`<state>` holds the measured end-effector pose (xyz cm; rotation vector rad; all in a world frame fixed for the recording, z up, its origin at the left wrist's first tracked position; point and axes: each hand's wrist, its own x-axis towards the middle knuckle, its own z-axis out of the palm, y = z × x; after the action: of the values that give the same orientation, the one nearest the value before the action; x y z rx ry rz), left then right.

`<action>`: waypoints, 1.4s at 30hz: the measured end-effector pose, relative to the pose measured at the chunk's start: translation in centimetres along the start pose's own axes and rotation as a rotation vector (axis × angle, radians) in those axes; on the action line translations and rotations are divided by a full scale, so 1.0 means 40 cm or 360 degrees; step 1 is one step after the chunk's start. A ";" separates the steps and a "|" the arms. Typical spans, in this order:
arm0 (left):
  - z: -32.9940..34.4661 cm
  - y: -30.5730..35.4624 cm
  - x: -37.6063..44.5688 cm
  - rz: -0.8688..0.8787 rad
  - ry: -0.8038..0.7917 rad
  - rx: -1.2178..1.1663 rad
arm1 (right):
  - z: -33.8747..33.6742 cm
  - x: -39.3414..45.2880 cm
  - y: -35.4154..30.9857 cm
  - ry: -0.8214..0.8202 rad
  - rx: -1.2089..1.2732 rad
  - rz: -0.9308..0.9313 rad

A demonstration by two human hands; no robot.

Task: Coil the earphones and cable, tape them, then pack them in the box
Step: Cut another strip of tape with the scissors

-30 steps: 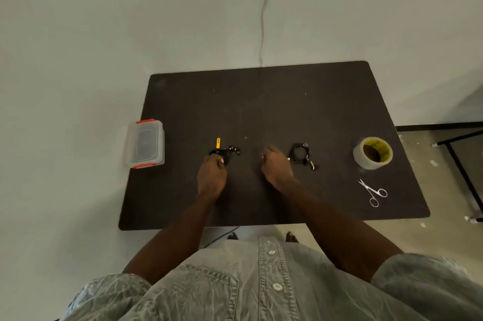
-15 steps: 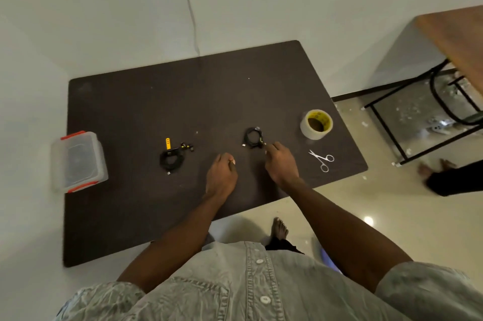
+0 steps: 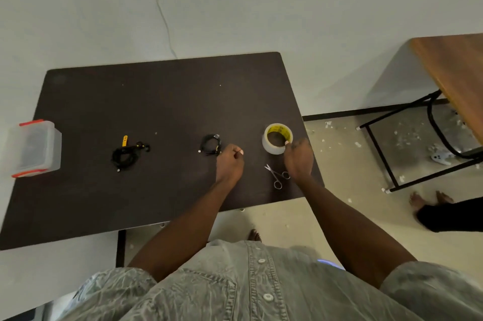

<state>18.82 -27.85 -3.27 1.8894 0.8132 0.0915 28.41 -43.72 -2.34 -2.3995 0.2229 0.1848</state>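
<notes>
My right hand (image 3: 298, 158) grips the tape roll's (image 3: 277, 138) rim on the table (image 3: 162, 101); my left hand (image 3: 230, 164) rests curled and empty beside the coiled cable (image 3: 211, 144), with the box (image 3: 32, 147) far left

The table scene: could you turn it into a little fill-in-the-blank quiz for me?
1. The right hand touches the roll of ____.
2. The scissors lie between the two ____.
3. The clear box has ____ clips.
4. The coil beside the left hand is coloured ____.

Missing words: tape; hands; red; black
</notes>
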 end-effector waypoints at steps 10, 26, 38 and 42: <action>0.055 0.070 0.060 -0.0329 -0.0093 -0.0261 | 0.045 0.142 0.007 -0.0504 0.0123 0.0432; 0.021 0.095 0.106 -0.0816 -0.0175 -0.1217 | 0.055 0.064 -0.018 -0.0392 0.0246 -0.0163; -0.009 0.079 0.059 -0.0745 -0.0347 -0.1197 | 0.046 0.011 0.005 -0.0332 0.0290 -0.0370; -0.009 0.082 0.054 -0.0734 -0.0352 -0.1176 | 0.046 0.002 0.008 -0.0321 0.0264 -0.0408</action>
<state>21.95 -27.11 -0.97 0.9752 0.8860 -0.0943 28.31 -42.73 -3.94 -2.2012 -0.1569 0.2758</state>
